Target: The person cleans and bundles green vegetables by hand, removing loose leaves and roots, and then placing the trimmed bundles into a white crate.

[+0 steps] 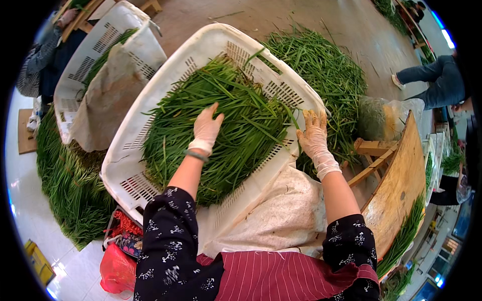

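A large white plastic crate (124,113) with slotted walls stands tilted before me, holding a thick heap of long green garlic chives (226,150). Over the middle of the heap is my left hand (207,126), in a thin pale glove, thumb and fingers apart and nothing seen in it. My right hand (313,129), gloved too, lies on the crate's right corner with its fingers across the rim. Some leaves stick out beside its thumb; whether it grips the rim is unclear. Pale woven sacking (280,207) drapes the crate's near side.
Loose greens (320,71) are piled on the floor behind the crate. A second white crate (86,52) with sacking stands left, above bundled chives (71,192). A red plastic bag (117,269) lies lower left. At right are a wooden board (395,184) and a person's legs (433,79).
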